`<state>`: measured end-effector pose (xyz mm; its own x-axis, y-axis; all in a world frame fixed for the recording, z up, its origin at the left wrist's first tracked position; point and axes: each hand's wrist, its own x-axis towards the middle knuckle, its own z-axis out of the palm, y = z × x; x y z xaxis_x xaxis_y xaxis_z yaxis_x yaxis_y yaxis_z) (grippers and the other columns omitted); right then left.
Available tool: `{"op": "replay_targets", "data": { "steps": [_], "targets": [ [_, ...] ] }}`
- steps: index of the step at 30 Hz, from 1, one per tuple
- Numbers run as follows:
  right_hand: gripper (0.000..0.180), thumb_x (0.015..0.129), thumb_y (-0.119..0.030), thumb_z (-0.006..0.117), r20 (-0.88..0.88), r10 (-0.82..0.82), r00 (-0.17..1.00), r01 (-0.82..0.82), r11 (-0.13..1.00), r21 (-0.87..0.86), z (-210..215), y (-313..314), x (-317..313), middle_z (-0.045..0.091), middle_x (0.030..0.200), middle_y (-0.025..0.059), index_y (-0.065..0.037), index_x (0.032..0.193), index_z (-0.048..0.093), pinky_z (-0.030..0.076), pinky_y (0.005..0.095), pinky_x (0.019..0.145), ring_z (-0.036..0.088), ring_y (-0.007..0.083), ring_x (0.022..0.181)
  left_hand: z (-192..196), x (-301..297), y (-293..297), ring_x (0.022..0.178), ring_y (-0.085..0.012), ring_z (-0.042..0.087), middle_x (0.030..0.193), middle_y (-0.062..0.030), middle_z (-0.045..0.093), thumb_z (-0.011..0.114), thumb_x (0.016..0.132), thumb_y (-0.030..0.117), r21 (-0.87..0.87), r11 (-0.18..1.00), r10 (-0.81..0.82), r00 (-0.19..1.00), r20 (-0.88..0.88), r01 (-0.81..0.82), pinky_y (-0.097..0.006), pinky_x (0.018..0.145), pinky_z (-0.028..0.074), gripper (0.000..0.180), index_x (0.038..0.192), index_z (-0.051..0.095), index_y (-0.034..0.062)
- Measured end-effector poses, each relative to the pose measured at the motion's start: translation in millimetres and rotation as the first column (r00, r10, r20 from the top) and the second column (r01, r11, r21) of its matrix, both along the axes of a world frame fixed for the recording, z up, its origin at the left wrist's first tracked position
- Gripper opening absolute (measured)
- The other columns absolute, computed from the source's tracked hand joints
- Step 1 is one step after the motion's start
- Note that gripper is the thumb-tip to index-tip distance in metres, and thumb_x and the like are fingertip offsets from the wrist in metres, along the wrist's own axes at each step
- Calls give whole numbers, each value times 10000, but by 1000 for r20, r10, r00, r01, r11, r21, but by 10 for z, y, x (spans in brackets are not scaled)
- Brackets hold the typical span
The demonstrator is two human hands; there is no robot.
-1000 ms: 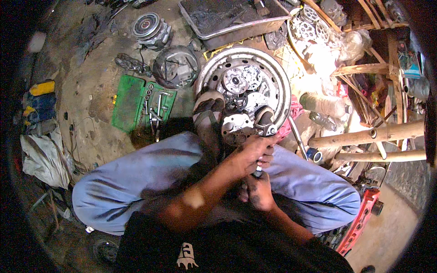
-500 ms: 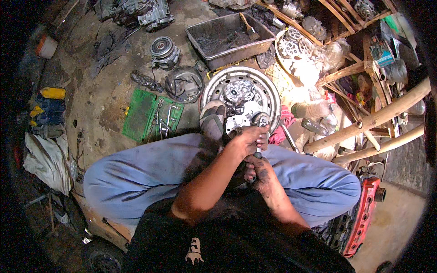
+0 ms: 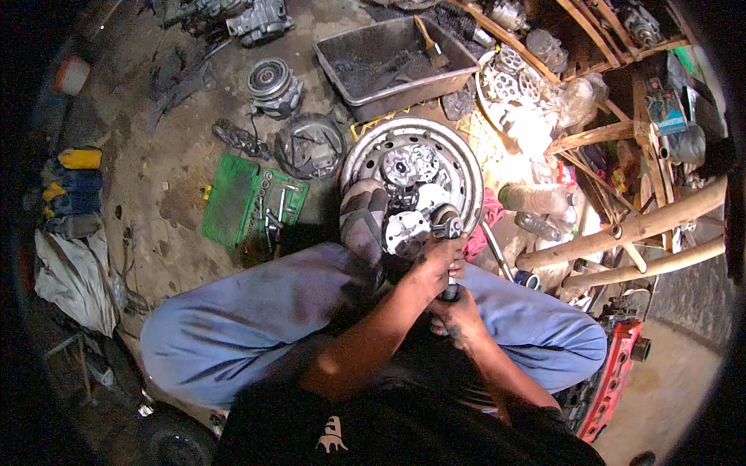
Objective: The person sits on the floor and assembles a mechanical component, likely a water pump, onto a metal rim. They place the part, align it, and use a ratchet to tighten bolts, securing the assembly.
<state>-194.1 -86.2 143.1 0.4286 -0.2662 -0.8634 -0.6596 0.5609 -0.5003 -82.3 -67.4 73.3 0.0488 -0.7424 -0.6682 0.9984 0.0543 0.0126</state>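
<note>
A ratchet wrench (image 3: 452, 227) slants toward me from the near right of the steel wheel rim (image 3: 469, 175). My left hand (image 3: 440, 262) is closed around it just below its round head. Lower down, my right hand (image 3: 458, 317) grips the dark handle, with a short piece of shaft showing between the two hands. Beside the wrench head lies a silver round metal housing (image 3: 407, 233), partly covered by my left hand. Another machined metal part (image 3: 410, 164) rests farther up in the rim. Whether the wrench sits on a fastener is hidden.
My sandalled foot (image 3: 364, 221) presses by the rim's left side. An open green socket case (image 3: 233, 200) lies left, a pulley unit (image 3: 273, 85) beyond it. A black tub (image 3: 373, 105) with a brush stands behind. Bamboo poles (image 3: 637, 221) and a red engine part (image 3: 614, 380) are right.
Both hands and the ratchet wrench have come nearer to me and slightly right. Both hands keep their grip. The view itself has shifted a little.
</note>
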Motion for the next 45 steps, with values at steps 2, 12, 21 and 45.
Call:
{"op": "replay_targets", "data": {
  "steps": [2, 12, 21, 45],
  "targets": [
    [239, 822, -98, 741, -78, 195, 978, -205, 964, -169, -108, -60, -80, 636, 778, 86, 10, 959, 577, 478, 343, 520, 587, 158, 610, 80, 55, -18, 404, -58, 294, 553, 86, 320, 663, 951, 320, 20, 1000, -16, 998, -65, 18, -236, 367, 247, 320, 761, 452, 174],
    [280, 788, -51, 700, -110, 287, 952, -306, 850, -430, -331, -81, -285, 686, 1059, 113, 36, 1045, 630, 505, 344, 824, 628, 178, 939, 309, 123, -150, 356, -48, 231, 507, 106, 257, 697, 922, 376, 222, 971, -68, 993, -100, 89, -245, 326, 180, 413, 685, 408, 202],
    [212, 841, -7, 607, -123, 247, 961, -276, 842, -464, -324, -42, -405, 699, 1015, 115, 43, 1046, 627, 501, 343, 843, 635, 194, 934, 382, 115, -208, 381, -35, 268, 535, 114, 284, 746, 885, 386, 329, 943, -16, 992, -128, 58, -232, 340, 189, 352, 766, 469, 204],
    [330, 798, -25, 674, -104, 430, 897, -432, 797, -423, 28, -381, -100, 696, 1071, 123, 45, 1113, 607, 505, 359, 896, 643, 219, 996, 211, -84, -256, 402, -55, 321, 583, 100, 381, 720, 918, 313, 241, 958, 203, 963, -178, -158, -241, 363, 257, 189, 909, 574, 193]
  ]
}}
